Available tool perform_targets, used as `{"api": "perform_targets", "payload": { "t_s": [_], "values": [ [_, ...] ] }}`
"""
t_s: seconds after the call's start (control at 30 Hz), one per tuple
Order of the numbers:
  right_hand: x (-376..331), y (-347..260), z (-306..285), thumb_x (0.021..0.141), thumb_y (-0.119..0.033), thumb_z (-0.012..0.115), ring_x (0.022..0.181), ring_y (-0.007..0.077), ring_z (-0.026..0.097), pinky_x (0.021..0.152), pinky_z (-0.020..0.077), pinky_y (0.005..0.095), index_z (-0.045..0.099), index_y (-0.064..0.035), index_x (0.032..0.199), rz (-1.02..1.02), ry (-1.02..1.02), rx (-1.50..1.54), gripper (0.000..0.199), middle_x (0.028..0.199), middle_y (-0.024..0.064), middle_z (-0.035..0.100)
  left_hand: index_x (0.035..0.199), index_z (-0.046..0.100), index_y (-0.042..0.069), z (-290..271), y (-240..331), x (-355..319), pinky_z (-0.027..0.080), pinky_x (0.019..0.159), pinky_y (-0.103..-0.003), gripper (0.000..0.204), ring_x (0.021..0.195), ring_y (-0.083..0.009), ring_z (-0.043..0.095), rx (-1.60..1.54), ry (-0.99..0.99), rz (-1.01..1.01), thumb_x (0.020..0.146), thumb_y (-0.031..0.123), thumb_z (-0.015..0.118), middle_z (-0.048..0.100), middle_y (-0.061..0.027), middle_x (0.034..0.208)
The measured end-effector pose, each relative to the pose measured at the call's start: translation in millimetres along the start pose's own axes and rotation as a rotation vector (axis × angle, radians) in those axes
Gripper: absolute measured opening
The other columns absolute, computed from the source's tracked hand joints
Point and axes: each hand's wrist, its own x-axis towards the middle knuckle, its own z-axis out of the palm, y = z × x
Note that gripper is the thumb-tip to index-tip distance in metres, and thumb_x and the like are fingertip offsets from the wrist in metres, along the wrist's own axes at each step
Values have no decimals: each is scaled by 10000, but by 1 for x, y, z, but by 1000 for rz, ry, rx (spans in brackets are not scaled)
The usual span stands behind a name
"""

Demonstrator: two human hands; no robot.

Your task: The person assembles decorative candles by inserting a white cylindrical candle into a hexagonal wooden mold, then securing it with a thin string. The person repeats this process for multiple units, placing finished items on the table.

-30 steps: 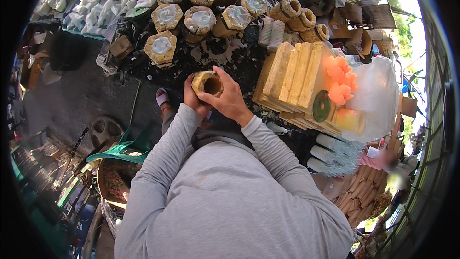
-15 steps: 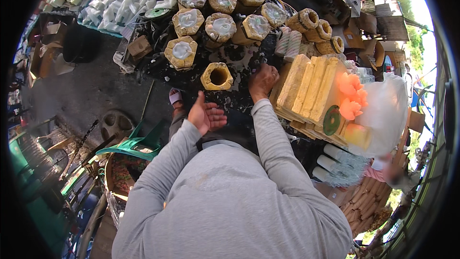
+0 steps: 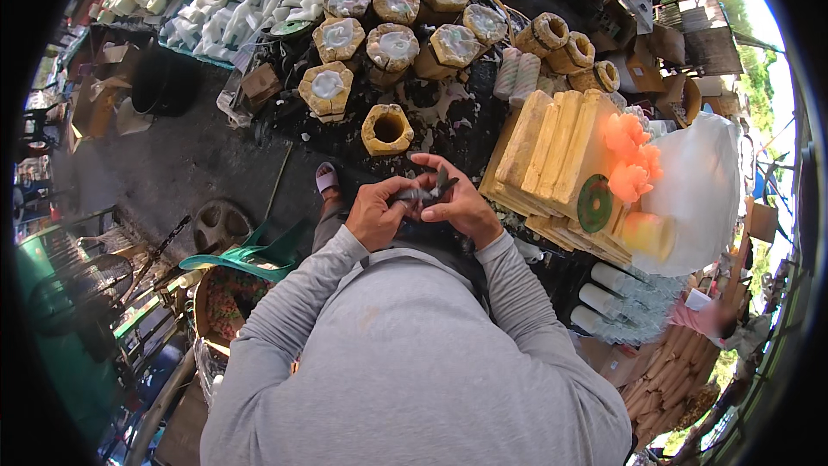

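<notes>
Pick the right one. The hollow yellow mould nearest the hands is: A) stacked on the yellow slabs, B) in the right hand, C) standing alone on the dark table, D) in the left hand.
C: the mould stands on the table, while both hands share a small dark tool.

A single fisheye view looks steeply down from the person's head, facing forward over the grey long-sleeved shoulders that fill its near, lower half. The dark wax-spattered worktop [image 3: 448,112] lies close, just beyond; far and to the right, straight edges bend toward the black rim.
</notes>
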Motion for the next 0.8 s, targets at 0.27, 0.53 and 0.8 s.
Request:
{"api": "perform_targets", "payload": {
  "t_s": [0.27,0.53,0.8],
  "values": [
    [56,-28,-13,974,-201,823,800,39,621,694,500,238,749,-15,1024,-99,145,-798,206,840,-39,706,938,765,-1,-42,16,30,462,588,-243,96,679,-46,589,322,339,-1,893,74,802,698,9,749],
    [116,-2,-26,1041,-265,744,764,95,596,713,521,312,666,-22,997,-491,394,-975,259,858,26,739,1344,753,83,-60,-21,87,480,572,-252,385,643,-52,552,373,404,-55,976,187,796,726,-17,850],
    [159,20,-58,1011,-258,775,765,117,630,689,521,331,695,-7,966,-289,467,-833,267,846,79,738,1233,788,32,-64,-56,115,543,581,-283,277,722,-90,669,-354,398,-171,1011,195,754,781,-24,949]
  ]
}}
